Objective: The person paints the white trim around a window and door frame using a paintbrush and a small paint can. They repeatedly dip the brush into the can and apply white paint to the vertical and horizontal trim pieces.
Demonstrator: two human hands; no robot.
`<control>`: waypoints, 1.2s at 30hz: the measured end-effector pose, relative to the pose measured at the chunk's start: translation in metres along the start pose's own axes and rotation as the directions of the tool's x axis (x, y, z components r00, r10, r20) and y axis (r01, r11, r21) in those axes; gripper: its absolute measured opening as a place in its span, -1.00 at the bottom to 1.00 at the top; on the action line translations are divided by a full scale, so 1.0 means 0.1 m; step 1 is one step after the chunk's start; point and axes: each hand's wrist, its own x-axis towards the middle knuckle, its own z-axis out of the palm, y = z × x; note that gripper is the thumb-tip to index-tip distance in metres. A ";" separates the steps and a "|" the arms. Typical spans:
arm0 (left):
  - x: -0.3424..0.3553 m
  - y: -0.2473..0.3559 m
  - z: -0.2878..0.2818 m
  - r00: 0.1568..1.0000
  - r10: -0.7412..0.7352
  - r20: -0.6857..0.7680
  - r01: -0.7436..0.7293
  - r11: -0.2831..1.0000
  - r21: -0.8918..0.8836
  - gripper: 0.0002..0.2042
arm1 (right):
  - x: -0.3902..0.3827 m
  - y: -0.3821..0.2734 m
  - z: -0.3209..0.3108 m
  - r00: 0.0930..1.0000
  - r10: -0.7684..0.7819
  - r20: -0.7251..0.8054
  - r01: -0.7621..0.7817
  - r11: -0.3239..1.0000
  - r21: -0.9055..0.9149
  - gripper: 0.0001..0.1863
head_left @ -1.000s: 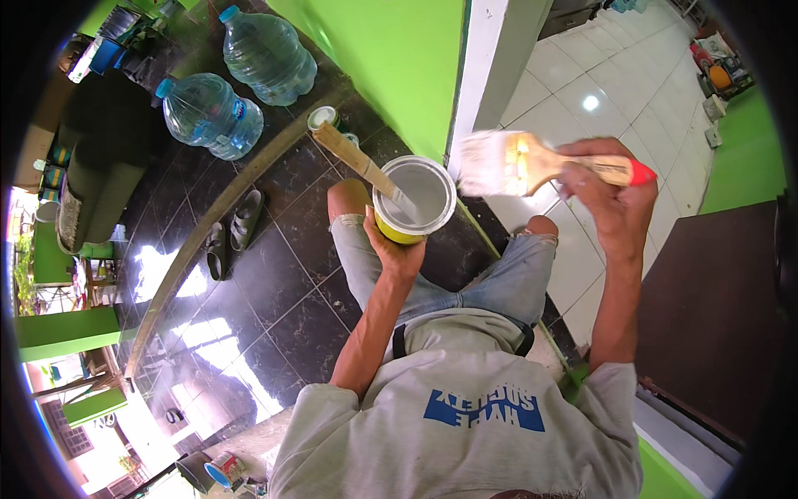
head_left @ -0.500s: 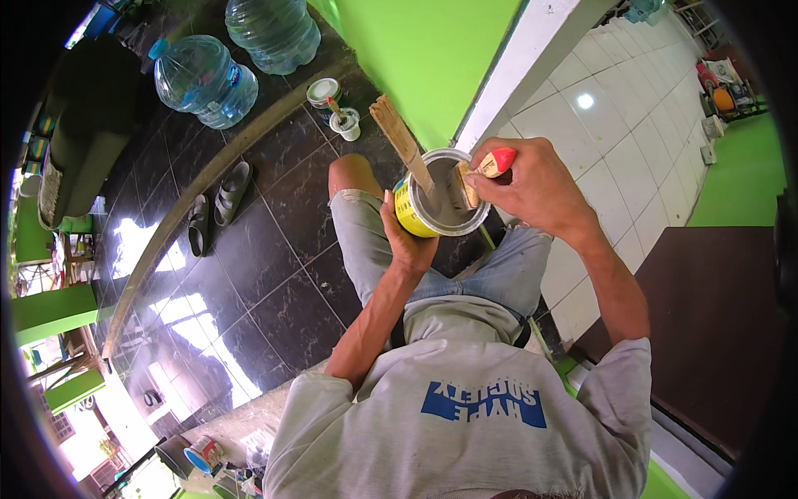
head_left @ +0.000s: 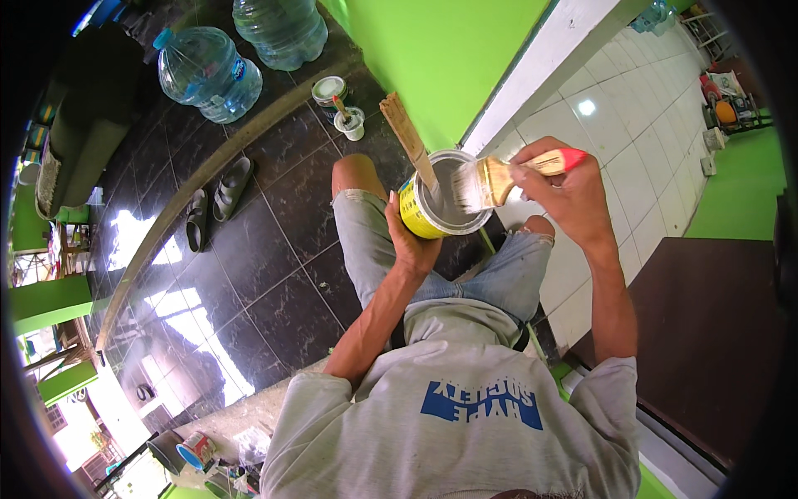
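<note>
My left hand [head_left: 411, 241] is wrapped round the side of a yellow paint can [head_left: 422, 214], which tilts over my lap. A flat wooden stick [head_left: 407, 137] stands in the can and leans out past its rim. Inside, the can's grey wall shows, and how much paint it holds I cannot make out. In my right hand [head_left: 565, 187] is a paintbrush [head_left: 499, 180] with a wooden handle and a red end, gripped near the handle's middle. Its pale, paint-coated bristles lie over the can's right rim.
Two large clear water bottles [head_left: 209, 75] stand far left. Near them are a small lidded can [head_left: 330, 90] and a white cup [head_left: 350, 125] with a brush in it. Slippers [head_left: 232, 190] lie on the dark tiles. A white post [head_left: 532, 62] rises ahead, and a dark brown panel [head_left: 698, 333] is at right.
My right hand has drawn the paintbrush up and to the right, from inside the can to its rim, and the bristles now show. The left hand keeps the can nearly where it was.
</note>
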 end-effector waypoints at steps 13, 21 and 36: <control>0.02 -0.11 0.08 0.999 0.015 -0.032 -0.017 0.999 -0.038 -0.44 | -0.41 1.23 0.32 0.930 0.366 -0.027 -0.128 0.394 0.910 -0.70; 0.08 -0.21 0.09 1.000 0.008 -0.026 -0.007 1.000 0.027 -0.41 | -0.48 1.17 0.40 0.960 0.260 -0.107 -0.015 0.428 0.904 -0.70; -0.01 -0.27 0.23 0.998 0.012 -0.057 -0.010 0.999 0.034 -0.27 | -0.79 1.37 0.64 0.905 -0.216 -0.367 0.415 0.640 0.646 -0.64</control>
